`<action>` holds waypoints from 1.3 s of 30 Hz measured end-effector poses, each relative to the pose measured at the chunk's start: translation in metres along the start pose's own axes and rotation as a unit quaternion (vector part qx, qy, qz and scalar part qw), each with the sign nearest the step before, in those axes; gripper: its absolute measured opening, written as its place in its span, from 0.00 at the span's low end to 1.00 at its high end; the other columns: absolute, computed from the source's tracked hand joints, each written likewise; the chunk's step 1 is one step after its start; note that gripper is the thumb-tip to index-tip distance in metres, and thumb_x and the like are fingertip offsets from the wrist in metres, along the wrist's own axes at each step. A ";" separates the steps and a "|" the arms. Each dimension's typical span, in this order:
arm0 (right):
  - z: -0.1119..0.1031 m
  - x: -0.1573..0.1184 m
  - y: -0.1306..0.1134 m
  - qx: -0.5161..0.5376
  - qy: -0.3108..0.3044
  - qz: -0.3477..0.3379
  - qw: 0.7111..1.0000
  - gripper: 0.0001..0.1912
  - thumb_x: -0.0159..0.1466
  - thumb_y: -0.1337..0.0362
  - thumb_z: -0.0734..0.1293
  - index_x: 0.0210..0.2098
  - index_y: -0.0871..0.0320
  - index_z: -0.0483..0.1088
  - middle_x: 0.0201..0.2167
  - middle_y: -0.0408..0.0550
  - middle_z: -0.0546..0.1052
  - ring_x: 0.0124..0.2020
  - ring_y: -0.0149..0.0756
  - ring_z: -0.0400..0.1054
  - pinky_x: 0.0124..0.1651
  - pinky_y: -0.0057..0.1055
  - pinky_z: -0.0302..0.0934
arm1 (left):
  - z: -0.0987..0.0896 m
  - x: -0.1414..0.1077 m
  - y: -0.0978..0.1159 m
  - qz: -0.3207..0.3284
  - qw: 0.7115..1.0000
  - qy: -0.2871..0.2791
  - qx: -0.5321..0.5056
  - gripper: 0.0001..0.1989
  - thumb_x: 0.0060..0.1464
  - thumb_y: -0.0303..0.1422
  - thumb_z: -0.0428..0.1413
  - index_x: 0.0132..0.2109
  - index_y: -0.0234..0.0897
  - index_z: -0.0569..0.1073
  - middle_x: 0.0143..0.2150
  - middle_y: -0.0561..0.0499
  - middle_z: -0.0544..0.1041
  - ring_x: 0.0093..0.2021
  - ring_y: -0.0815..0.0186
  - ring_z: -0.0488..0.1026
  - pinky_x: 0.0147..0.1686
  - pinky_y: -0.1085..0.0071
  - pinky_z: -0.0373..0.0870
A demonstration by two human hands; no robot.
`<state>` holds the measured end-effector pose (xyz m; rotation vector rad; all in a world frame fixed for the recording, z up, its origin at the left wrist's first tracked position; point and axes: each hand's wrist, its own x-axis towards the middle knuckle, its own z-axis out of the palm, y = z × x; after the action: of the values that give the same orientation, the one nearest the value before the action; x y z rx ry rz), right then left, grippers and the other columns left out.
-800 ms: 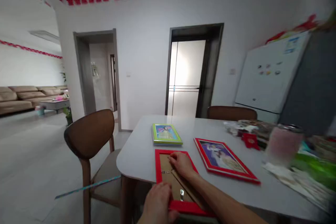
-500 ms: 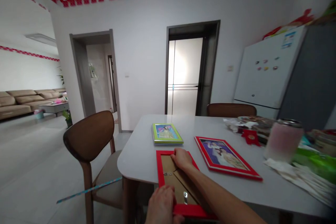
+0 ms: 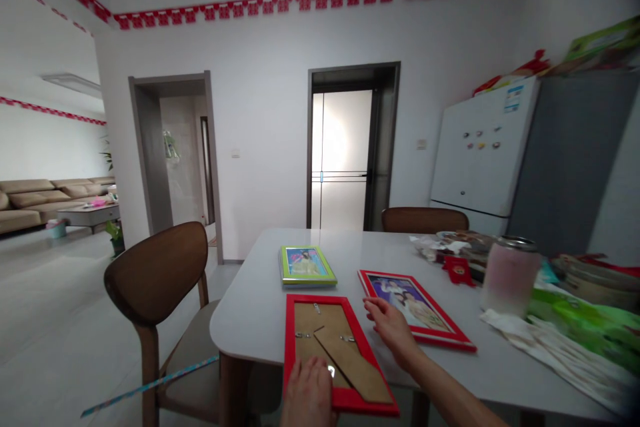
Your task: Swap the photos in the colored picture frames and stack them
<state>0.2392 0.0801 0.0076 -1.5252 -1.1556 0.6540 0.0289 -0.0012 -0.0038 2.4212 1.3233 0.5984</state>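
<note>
A red picture frame [image 3: 293,317] lies face down, its brown backing board [image 3: 320,320] with metal clips and a stand leg facing up. Its near end reaches past the table's front edge. My left hand [image 3: 309,390] grips the lower left of this frame, fingers over the rim and onto the board; the thumb is hidden. My right hand [image 3: 393,330] is raised off it, fingers apart and holding nothing, in front of a second red frame [image 3: 440,340] with a group photo. Behind them lies a green picture frame [image 3: 307,280] with a portrait.
On the table's right are a pink jar [image 3: 511,277], white cloth gloves [image 3: 537,350], a green plastic bag [image 3: 580,317] and a red packet [image 3: 459,271]. A brown chair [image 3: 160,273] stands at the left, another chair [image 3: 425,219] behind the table. A fridge [image 3: 483,153] is at the back right.
My right hand has let go of the frame's far edge and moved right. The backing is now more exposed. My left hand stays on the near left side; the view has shifted slightly.
</note>
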 end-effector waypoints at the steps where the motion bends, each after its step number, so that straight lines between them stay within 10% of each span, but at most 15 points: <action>1: -0.008 -0.008 0.003 0.029 0.011 0.022 0.999 0.16 0.53 0.57 0.56 0.36 0.60 0.65 0.32 0.52 0.73 0.30 0.36 0.68 0.31 0.30 0.61 | -0.001 -0.001 -0.001 -0.002 0.999 0.032 -0.015 0.25 0.37 0.21 0.50 0.48 0.28 0.65 0.53 0.36 0.65 0.55 0.54 0.58 0.55 0.57 0.47; 5: -0.001 -0.061 0.003 0.151 -0.027 0.092 0.984 0.17 0.54 0.56 0.57 0.38 0.61 0.64 0.29 0.51 0.74 0.26 0.33 0.69 0.28 0.29 0.62 | -0.014 0.004 0.007 -0.022 0.965 0.182 -0.188 0.17 0.41 0.24 0.50 0.43 0.33 0.66 0.47 0.41 0.70 0.48 0.57 0.65 0.49 0.62 0.59; 8: 0.032 -0.098 -0.015 0.373 -0.226 0.232 0.869 0.21 0.52 0.51 0.61 0.38 0.61 0.64 0.23 0.49 0.75 0.23 0.36 0.69 0.24 0.31 0.61 | -0.021 0.016 0.032 -0.065 0.894 0.248 -0.367 0.07 0.48 0.31 0.49 0.37 0.36 0.64 0.38 0.45 0.73 0.39 0.61 0.70 0.40 0.66 0.65; 11: 0.048 -0.108 -0.036 0.498 -0.176 0.193 0.827 0.19 0.49 0.55 0.65 0.35 0.63 0.66 0.22 0.49 0.75 0.25 0.38 0.70 0.26 0.31 0.63 | -0.021 0.031 0.050 -0.086 0.819 0.273 -0.498 0.09 0.46 0.32 0.53 0.37 0.36 0.63 0.34 0.48 0.73 0.35 0.63 0.71 0.38 0.67 0.67; 17: -0.032 -0.052 -0.038 0.332 -0.033 0.059 0.941 0.17 0.50 0.61 0.63 0.40 0.58 0.65 0.28 0.45 0.77 0.28 0.38 0.71 0.29 0.32 0.65 | -0.017 0.065 0.027 -0.172 0.677 0.272 -0.663 0.14 0.49 0.27 0.53 0.43 0.37 0.58 0.36 0.48 0.72 0.34 0.68 0.73 0.37 0.71 0.68; 25: -0.135 0.040 0.009 0.154 0.013 0.102 0.983 0.08 0.52 0.65 0.64 0.32 0.61 0.69 0.20 0.45 0.76 0.25 0.39 0.70 0.30 0.33 0.64 | 0.033 0.134 0.061 -0.147 0.744 0.067 -0.648 0.09 0.51 0.27 0.52 0.42 0.32 0.66 0.40 0.47 0.71 0.36 0.68 0.71 0.37 0.68 0.68; 32: -0.142 0.068 0.047 -0.031 0.038 0.120 0.992 0.15 0.60 0.61 0.58 0.45 0.60 0.61 0.44 0.48 0.66 0.40 0.34 0.64 0.40 0.38 0.61 | 0.059 0.149 0.073 -0.073 0.813 0.010 -0.577 0.12 0.54 0.33 0.49 0.46 0.35 0.64 0.45 0.48 0.68 0.41 0.65 0.68 0.39 0.62 0.67; 39: -0.134 0.061 0.047 -0.182 0.095 0.037 0.978 0.15 0.56 0.65 0.62 0.43 0.63 0.64 0.46 0.56 0.66 0.48 0.45 0.59 0.49 0.44 0.52 | 0.060 0.142 0.043 -0.104 0.873 0.047 -0.475 0.13 0.54 0.34 0.49 0.47 0.36 0.64 0.47 0.48 0.67 0.42 0.64 0.68 0.40 0.61 0.67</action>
<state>0.3936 0.0815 0.0115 -1.9027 -1.1165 0.3454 0.1588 0.0930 -0.0061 1.4402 0.9508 1.0121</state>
